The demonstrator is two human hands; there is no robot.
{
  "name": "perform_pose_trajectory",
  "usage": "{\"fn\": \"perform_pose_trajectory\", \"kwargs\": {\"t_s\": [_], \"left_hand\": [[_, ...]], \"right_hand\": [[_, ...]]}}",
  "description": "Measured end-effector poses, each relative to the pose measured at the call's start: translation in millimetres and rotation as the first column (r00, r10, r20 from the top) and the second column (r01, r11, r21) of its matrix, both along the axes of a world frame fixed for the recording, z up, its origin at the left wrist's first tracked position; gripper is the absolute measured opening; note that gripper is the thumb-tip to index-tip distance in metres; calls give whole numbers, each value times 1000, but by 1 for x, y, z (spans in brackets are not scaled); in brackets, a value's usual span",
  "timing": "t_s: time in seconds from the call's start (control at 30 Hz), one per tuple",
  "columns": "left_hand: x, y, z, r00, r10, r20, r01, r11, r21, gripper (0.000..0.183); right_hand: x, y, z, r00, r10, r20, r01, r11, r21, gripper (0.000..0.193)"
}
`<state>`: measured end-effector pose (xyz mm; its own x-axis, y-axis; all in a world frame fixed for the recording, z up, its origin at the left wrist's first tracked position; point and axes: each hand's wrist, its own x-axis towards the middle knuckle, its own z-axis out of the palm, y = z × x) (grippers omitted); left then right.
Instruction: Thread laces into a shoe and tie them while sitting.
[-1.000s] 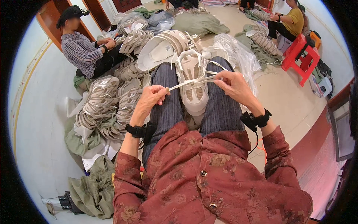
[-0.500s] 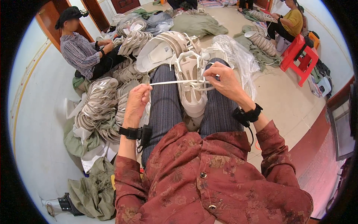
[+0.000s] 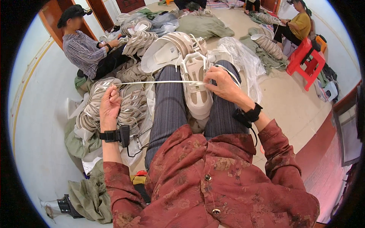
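A beige and white shoe upper (image 3: 199,102) rests between my knees, its toe pointing at me. From its lower eyelets a white shoelace (image 3: 159,81) runs taut out to the left. My left hand (image 3: 110,102) is closed on the far end of that lace, out past my left knee. My right hand (image 3: 221,83) is closed at the shoe's right edge, fingers pinched where the lace leaves the eyelets. Another loop of lace hangs over the back of this hand. Beyond the shoe lie more stacked uppers (image 3: 163,53), with loose laces.
Nested uppers (image 3: 97,104) are heaped on my left, beside a green cloth (image 3: 93,193). Clear plastic bags (image 3: 243,60) lie beyond my right knee. Two people sit working, one at far left, one at far right. A red stool (image 3: 306,62) stands on the right.
My left hand has moved out to the left and slightly down, drawing a longer stretch of lace. My right hand has come slightly left and down toward the eyelets.
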<state>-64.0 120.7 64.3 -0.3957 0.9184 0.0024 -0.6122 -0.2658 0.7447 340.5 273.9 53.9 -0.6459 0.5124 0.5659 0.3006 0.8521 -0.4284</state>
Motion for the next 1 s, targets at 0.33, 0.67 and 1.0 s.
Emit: {"fn": "perform_pose_trajectory", "kwargs": {"t_s": [0.33,0.67,1.0], "left_hand": [[-10,-7,4,997,3,79,-3,1000,0,10],[-29,-14,19,990,138,-35,-137,990,17,10],[-34,-14,-2,971,202,-125,-208,978,-34,11]], "right_hand": [[-9,13,5,986,0,-167,-51,951,-305,12],[1,27,1,978,-18,-207,-103,823,-559,13],[-2,34,-6,953,31,-303,-234,712,-662,16]]}}
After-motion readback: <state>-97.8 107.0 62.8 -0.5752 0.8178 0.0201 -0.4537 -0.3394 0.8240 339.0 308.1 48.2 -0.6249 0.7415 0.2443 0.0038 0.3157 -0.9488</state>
